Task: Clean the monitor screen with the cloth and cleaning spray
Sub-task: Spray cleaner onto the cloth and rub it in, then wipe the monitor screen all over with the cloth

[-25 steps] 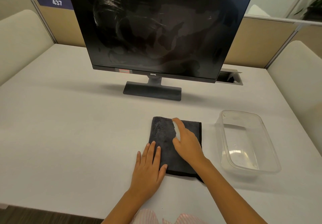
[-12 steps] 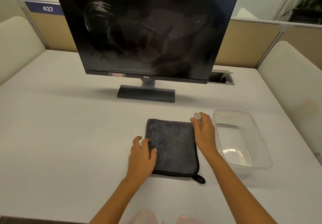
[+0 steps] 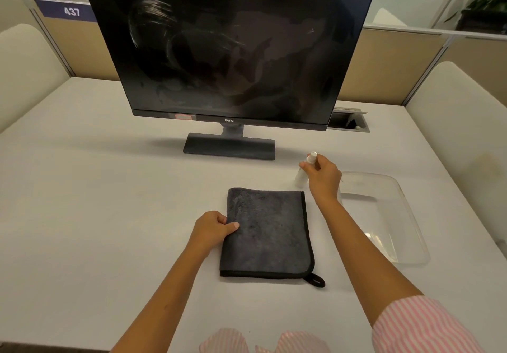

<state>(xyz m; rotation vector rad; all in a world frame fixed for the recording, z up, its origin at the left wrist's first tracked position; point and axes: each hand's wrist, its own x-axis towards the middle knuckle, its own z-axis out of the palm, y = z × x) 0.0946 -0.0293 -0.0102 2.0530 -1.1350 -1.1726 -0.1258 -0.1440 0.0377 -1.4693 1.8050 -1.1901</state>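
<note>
A black monitor [image 3: 227, 48] stands on its base at the back of the white table [image 3: 96, 201]; its dark screen shows smears and streaks. A folded dark grey cloth [image 3: 267, 233] lies flat in front of it. My left hand [image 3: 212, 229] pinches the cloth's left edge, thumb on top. My right hand [image 3: 322, 178] grips a small white spray bottle [image 3: 303, 173] just past the cloth's far right corner, its base at or near the table.
A clear plastic tub [image 3: 397, 215] sits to the right of the cloth, close to my right forearm. A cable hatch [image 3: 347, 122] opens in the table behind the monitor's right corner. Cream chairs and low partitions ring the table.
My right hand carried the spray bottle off the cloth, to the right and farther away. My left hand went from lying flat on the cloth to pinching its left edge.
</note>
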